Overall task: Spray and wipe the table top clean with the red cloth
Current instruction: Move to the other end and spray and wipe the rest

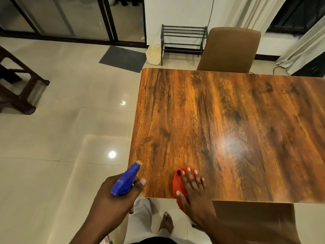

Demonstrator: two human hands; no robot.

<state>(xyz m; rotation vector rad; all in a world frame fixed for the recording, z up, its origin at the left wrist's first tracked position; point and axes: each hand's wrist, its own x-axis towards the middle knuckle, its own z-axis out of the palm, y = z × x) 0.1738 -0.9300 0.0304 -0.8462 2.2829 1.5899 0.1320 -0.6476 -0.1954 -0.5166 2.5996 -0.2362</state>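
A glossy wood-grain table top (219,120) fills the right half of the view. My right hand (193,189) lies flat with straight fingers on the red cloth (177,185), pressing it onto the table near the front edge. My left hand (114,194) grips a spray bottle with a blue trigger head (126,178), held just off the table's front left corner. The nozzle points up and forward. The bottle's body is hidden under my hand.
A brown chair (228,50) stands at the table's far side, another brown chair (253,219) at the near side on my right. Tiled floor lies to the left, with a dark wooden stool (19,88), a grey mat (123,59), a cream basket (153,53) and a black rack (182,39).
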